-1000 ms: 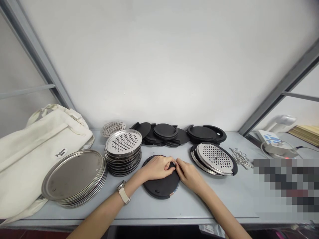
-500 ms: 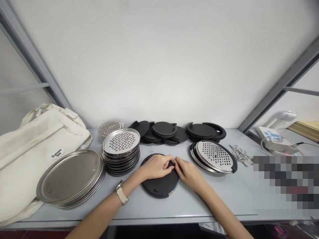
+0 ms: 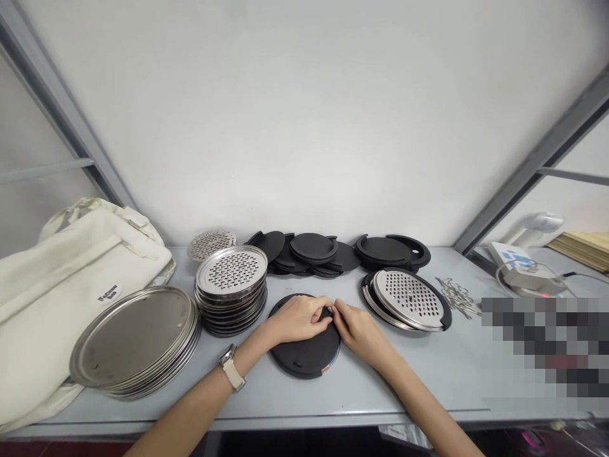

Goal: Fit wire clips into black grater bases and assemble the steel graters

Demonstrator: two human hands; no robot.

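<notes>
A round black plate (image 3: 304, 355) lies on the grey table in front of me, with a small black knob near its lower edge and a shiny strip along its lower right rim. My left hand (image 3: 304, 318) rests across the plate, thumb and fingers curled together at its upper right edge. Meeting it there, my right hand (image 3: 354, 324) has its fingertips pinched at the rim. A tiny shiny bit (image 3: 329, 309) shows between the two hands; most of it is hidden by the fingers.
Metal trays (image 3: 137, 336) and perforated grater discs (image 3: 233, 273) are stacked at left, by a cream bag (image 3: 42, 304). Black round holders (image 3: 314, 247) line the wall. At right lie a grater disc on a black base (image 3: 412, 298), wire pieces (image 3: 457, 297) and a white device (image 3: 516, 263).
</notes>
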